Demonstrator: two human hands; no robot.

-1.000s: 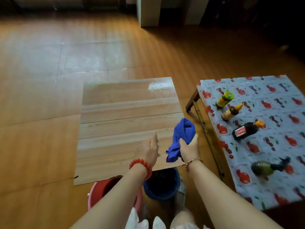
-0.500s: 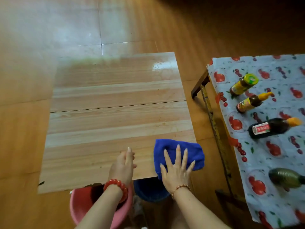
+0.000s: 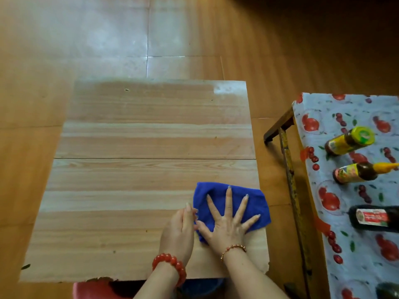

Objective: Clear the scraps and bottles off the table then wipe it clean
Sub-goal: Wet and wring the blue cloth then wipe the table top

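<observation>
Blue cloth (image 3: 231, 203) flattened, right hand (image 3: 226, 225) splayed

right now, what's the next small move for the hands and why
Probably sweep the blue cloth forward and leftward across the wooden table. The right hand lies flat on it, fingers spread, at the near right corner, the left hand rests beside it, and most of the table lies beyond.

Glossy orange floor tiles (image 3: 280, 50), window glare
</observation>
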